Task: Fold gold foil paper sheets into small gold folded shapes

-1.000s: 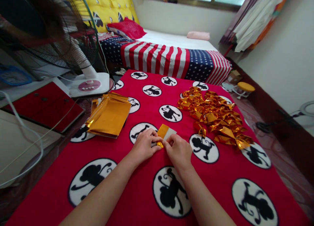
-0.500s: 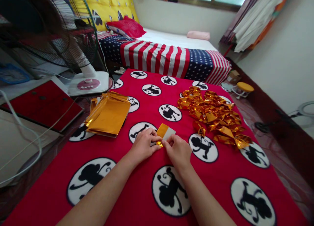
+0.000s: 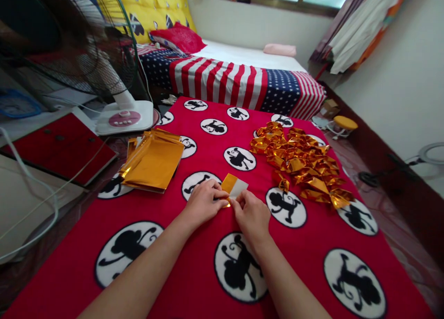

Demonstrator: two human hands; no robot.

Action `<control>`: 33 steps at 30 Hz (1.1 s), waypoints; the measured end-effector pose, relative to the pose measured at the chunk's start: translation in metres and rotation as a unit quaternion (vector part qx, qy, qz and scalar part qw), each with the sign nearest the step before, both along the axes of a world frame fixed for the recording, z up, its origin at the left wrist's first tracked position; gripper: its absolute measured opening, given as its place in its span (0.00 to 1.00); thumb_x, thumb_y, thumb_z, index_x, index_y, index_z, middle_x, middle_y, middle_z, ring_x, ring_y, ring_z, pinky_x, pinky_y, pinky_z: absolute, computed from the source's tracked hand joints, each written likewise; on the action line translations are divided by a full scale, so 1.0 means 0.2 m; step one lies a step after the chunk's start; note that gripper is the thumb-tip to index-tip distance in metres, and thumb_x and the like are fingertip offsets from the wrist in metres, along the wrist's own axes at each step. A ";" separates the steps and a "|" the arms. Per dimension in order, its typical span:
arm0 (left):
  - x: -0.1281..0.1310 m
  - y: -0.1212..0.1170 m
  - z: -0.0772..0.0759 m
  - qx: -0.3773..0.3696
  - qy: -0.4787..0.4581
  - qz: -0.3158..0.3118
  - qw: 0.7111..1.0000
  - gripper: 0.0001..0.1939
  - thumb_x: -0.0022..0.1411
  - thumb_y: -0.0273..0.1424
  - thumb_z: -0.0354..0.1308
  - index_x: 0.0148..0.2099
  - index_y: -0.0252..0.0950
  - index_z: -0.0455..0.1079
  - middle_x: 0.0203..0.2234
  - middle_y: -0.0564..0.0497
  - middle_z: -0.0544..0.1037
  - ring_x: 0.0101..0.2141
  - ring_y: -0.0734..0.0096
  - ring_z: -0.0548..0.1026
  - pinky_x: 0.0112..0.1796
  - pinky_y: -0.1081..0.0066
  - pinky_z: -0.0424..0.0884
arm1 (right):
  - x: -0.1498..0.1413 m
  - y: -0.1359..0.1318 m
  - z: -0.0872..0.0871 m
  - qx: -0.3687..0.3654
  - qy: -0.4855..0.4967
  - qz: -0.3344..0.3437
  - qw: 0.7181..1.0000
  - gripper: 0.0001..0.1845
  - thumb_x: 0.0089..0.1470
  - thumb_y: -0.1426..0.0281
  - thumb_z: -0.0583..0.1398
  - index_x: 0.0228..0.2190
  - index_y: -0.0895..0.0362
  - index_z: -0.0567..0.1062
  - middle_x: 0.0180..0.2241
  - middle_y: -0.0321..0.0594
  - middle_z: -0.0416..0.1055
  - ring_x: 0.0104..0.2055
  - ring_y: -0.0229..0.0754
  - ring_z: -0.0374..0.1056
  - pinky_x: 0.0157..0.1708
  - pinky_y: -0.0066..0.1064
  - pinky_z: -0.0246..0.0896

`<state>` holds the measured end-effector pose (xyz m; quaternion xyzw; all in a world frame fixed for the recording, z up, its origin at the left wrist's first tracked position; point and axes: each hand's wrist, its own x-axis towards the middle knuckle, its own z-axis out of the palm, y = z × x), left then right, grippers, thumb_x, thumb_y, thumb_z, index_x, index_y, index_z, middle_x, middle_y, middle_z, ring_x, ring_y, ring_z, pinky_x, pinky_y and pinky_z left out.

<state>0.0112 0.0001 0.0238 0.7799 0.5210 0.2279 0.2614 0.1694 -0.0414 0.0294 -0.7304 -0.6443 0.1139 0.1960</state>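
A small sheet of gold foil paper [image 3: 229, 182], gold on one side and pale grey on the other, lies partly folded on the red cloth. My left hand [image 3: 208, 199] grips its near left edge with the fingers closed. From the other side, my right hand [image 3: 250, 211] pinches the near right edge, its fingertips almost touching those of the left. Between them a narrow strip of shiny gold shows; the rest of the fold is hidden under the fingers. To the left rests a stack of larger gold foil sheets [image 3: 156, 164]. Several folded gold foil pieces [image 3: 301, 159] are heaped at the right.
The red cloth [image 3: 166, 272] with monkey circles covers the table. A fan [image 3: 126, 113] stands at the left by a dark red panel [image 3: 58, 145]. Beyond the table is a bed [image 3: 229, 81]. A yellow-topped stool [image 3: 345, 122] is on the floor at right.
My left thumb and fingers have closed in a little at the near edge of the paper, and less of the gold strip shows. The view has shifted slightly.
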 end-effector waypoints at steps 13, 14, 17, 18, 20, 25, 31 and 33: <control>0.03 0.01 -0.02 -0.016 -0.011 0.051 0.999 0.08 0.51 0.33 0.68 0.37 0.45 0.82 0.35 0.53 0.77 0.39 0.66 0.73 0.41 0.67 0.67 | 0.08 -0.03 -0.02 0.072 0.015 0.010 0.997 0.05 0.56 0.69 0.59 0.29 0.55 0.72 0.28 0.35 0.72 0.28 0.38 0.67 0.27 0.28 0.49; 0.03 0.01 -0.02 -0.018 -0.011 0.051 0.999 0.08 0.51 0.33 0.68 0.36 0.45 0.82 0.35 0.53 0.77 0.39 0.67 0.73 0.41 0.67 0.68 | 0.06 -0.06 -0.03 0.084 0.017 0.042 0.995 0.04 0.58 0.69 0.58 0.32 0.55 0.73 0.30 0.36 0.73 0.30 0.38 0.68 0.28 0.28 0.51; 0.03 0.01 -0.03 -0.015 -0.015 0.048 0.999 0.07 0.52 0.32 0.67 0.36 0.45 0.82 0.34 0.53 0.77 0.39 0.67 0.74 0.41 0.68 0.68 | 0.00 -0.15 -0.05 0.099 -0.011 0.117 0.988 0.11 0.60 0.68 0.56 0.43 0.55 0.74 0.36 0.41 0.73 0.32 0.40 0.68 0.30 0.29 0.54; 0.03 0.01 -0.04 -0.011 -0.017 0.047 0.999 0.07 0.52 0.32 0.67 0.36 0.45 0.82 0.34 0.53 0.76 0.39 0.67 0.74 0.41 0.68 0.68 | -0.02 -0.18 -0.06 0.102 -0.020 0.129 0.986 0.12 0.61 0.68 0.56 0.44 0.55 0.75 0.35 0.41 0.73 0.32 0.41 0.68 0.30 0.29 0.54; 0.02 0.01 -0.05 -0.001 -0.020 0.048 0.999 0.07 0.52 0.31 0.68 0.36 0.45 0.82 0.34 0.53 0.76 0.39 0.67 0.73 0.41 0.68 0.68 | -0.03 -0.21 -0.05 0.096 -0.019 0.151 0.984 0.09 0.61 0.68 0.56 0.39 0.55 0.76 0.32 0.40 0.72 0.31 0.40 0.67 0.30 0.29 0.54; 0.03 0.00 -0.06 0.022 -0.018 0.048 0.998 0.07 0.52 0.32 0.68 0.37 0.45 0.82 0.33 0.52 0.76 0.38 0.67 0.73 0.40 0.68 0.68 | 0.05 -0.11 0.00 0.126 0.044 0.129 0.983 0.11 0.61 0.67 0.56 0.28 0.55 0.74 0.32 0.40 0.70 0.36 0.41 0.66 0.37 0.30 0.58; 0.03 -0.01 -0.05 0.019 -0.017 0.048 0.999 0.07 0.52 0.31 0.68 0.36 0.44 0.81 0.34 0.53 0.76 0.39 0.66 0.73 0.39 0.68 0.67 | 0.09 0.25 0.02 0.088 0.060 0.050 0.993 0.14 0.57 0.64 0.59 0.43 0.57 0.74 0.38 0.43 0.75 0.41 0.46 0.69 0.40 0.33 0.60; 0.03 -0.01 -0.05 0.015 -0.014 0.047 0.999 0.07 0.52 0.30 0.67 0.36 0.44 0.81 0.34 0.52 0.76 0.40 0.66 0.73 0.40 0.67 0.67 | 0.07 0.35 0.03 0.029 0.070 0.041 0.996 0.15 0.57 0.61 0.59 0.43 0.55 0.75 0.34 0.40 0.76 0.35 0.43 0.70 0.33 0.30 0.58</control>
